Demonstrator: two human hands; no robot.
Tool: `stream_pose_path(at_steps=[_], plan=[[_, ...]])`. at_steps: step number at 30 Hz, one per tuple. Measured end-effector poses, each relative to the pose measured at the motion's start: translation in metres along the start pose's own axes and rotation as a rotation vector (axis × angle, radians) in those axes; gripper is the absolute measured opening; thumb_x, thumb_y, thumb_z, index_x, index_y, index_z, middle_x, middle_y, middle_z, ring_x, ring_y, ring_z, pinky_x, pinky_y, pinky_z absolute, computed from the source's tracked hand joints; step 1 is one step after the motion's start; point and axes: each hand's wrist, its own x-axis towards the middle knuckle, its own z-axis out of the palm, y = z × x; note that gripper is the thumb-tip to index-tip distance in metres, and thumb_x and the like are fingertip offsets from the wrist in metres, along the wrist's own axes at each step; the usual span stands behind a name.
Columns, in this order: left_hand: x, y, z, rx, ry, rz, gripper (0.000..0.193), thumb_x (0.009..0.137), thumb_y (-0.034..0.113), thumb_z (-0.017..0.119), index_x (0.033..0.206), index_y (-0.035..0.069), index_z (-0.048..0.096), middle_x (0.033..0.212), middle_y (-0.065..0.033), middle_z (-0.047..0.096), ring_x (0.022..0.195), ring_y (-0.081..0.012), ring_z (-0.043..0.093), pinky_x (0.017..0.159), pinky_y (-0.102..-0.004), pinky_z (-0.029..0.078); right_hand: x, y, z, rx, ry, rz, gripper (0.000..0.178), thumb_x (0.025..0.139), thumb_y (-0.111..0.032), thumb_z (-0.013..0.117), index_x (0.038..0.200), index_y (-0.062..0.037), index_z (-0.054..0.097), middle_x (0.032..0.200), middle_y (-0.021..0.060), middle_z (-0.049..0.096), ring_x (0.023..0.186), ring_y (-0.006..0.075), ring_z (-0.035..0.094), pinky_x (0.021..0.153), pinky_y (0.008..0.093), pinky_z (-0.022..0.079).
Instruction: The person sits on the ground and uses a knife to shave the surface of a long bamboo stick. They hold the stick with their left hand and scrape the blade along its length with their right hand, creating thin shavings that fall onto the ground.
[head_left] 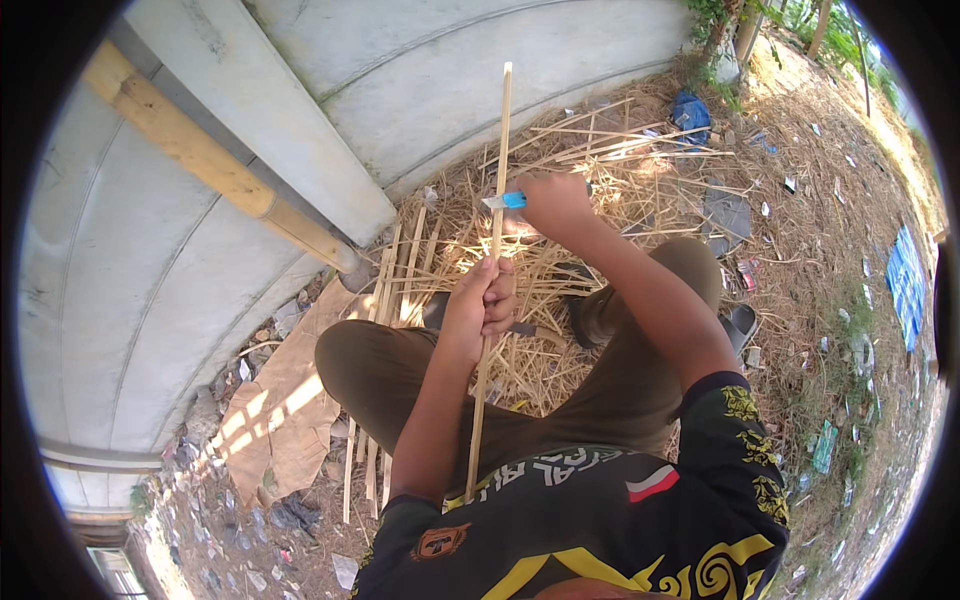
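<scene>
The left grip (486, 297), a bare hand, has its fingers curled round 1 long, pale strip (496, 235), near the middle of its length. The strip looks like split bamboo or wood: straw-coloured, slender and straight, running away from the body, its lower end by the front of a dark, patterned shirt (560, 520), its upper end seen against a grey wall (460, 50). Just beyond that hand, the blade of a blue cutter (514, 200) lies across the strip; from here I can't tell whether it bites in. The right grip (556, 205) is wrapped round the cutter's handle.

Over on the left, the wall shows broad panels, with a bamboo pole (190, 140) slanting beside a pale post (270, 110). A brown sheet of cardboard (285, 395) lies on the ground (810, 250), striped by sun, and next to it more strips (385, 280) lie roughly side by side near the left knee (365, 365). Between the 2 folded legs, thin shavings (540, 385) litter the earth. Farther right come crumpled blue plastic (690, 118), a dark sandal (740, 325), scattered scraps among dry stalks, and a blue sheet (905, 285) near the edge.
</scene>
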Motion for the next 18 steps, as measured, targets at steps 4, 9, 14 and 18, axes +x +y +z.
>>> stream_pose_path(at_steps=[4, 9, 14, 18], plan=[[-0.016, -0.005, 0.022, 0.114, 0.026, -0.091, 0.023, 0.108, 0.032, 0.042, 0.105, 0.011, 0.051, 0.066, 0.0057, 0.03, 0.045, -0.0024, 0.022, 0.035, -0.0193, 0.019, 0.011, 0.024, -0.005, -0.022, 0.04, 0.149, 0.011, 0.08, -0.019, 0.063, 0.077, -0.0093, 0.067, 0.068, 0.0123, 0.068, 0.062, 0.0303, 0.07, 0.057, 0.0414, 0.055], [-0.023, -0.012, 0.035, 0.15, -0.04, -0.111, 0.024, 0.109, 0.034, 0.04, 0.102, 0.012, 0.049, 0.065, 0.0055, 0.03, 0.044, -0.0024, 0.021, 0.035, -0.0195, 0.018, 0.019, 0.058, -0.006, -0.037, 0.164, 0.313, 0.01, 0.083, -0.018, 0.062, 0.083, -0.0114, 0.069, 0.071, 0.0107, 0.07, 0.067, 0.0314, 0.07, 0.06, 0.0429, 0.054], [-0.034, -0.02, 0.051, 0.213, -0.078, -0.168, 0.026, 0.109, 0.036, 0.039, 0.102, 0.012, 0.047, 0.065, 0.0054, 0.03, 0.043, -0.0028, 0.022, 0.036, -0.0205, 0.017, 0.021, 0.08, -0.04, -0.034, 0.202, 0.512, 0.008, 0.082, -0.018, 0.063, 0.083, -0.0123, 0.069, 0.075, 0.0116, 0.07, 0.072, 0.0316, 0.071, 0.063, 0.0441, 0.054], [-0.039, -0.022, 0.055, 0.246, -0.103, -0.17, 0.026, 0.109, 0.035, 0.038, 0.101, 0.011, 0.046, 0.065, 0.0053, 0.029, 0.044, -0.0027, 0.022, 0.037, -0.0208, 0.016, 0.018, 0.087, -0.054, -0.068, 0.278, 0.56, 0.009, 0.081, -0.019, 0.065, 0.084, -0.0122, 0.07, 0.076, 0.0131, 0.07, 0.076, 0.0339, 0.071, 0.066, 0.0455, 0.054]])
